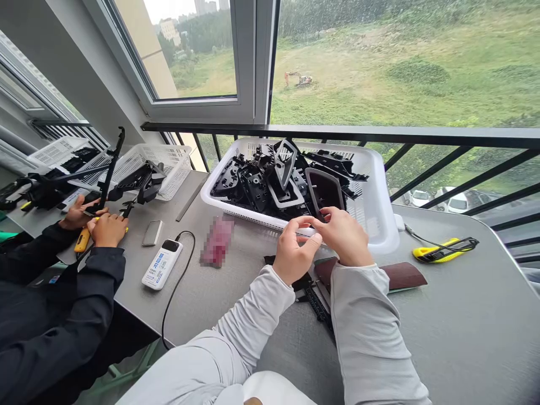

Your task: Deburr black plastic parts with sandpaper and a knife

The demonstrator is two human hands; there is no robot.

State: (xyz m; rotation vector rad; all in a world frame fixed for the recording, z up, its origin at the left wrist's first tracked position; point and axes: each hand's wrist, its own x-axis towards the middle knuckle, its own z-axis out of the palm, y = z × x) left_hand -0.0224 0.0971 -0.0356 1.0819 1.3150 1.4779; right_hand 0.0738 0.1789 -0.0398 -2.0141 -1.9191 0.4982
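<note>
Over the rim of a white plastic basket (pixel 371 169) on my grey desk (pixel 464 320), my left hand (pixel 295 250) and right hand (pixel 343 235) are both up and half curled, close together. The right one has its fingertips (pixel 324 215) at the lower edge of a black plastic bezel (pixel 324 191), which stands in a heap of black moulded plastic parts (pixel 248 185). The left sits just beside it at the rim. Can't tell from this angle if either is really gripping anything. Tip for thin plastic like this: pinch with the fingertips, not the whole palm, so it doesn't flex.

By my wrists a brown sanding sheet (pixel 400 275) lies on the desk with a black ribbed part (pixel 316 301), and a yellow utility knife (pixel 442 250) sits off to the right. Over on the left there's a white power bank (pixel 162 263), a blurred pink patch (pixel 217 242), a second white basket (pixel 164 169), and a co-worker's hands (pixel 95 222) on a yellow-handled tool. Behind everything: big windows, a black railing (pixel 379 134), and an excavator (pixel 298 79) out on the grass.
</note>
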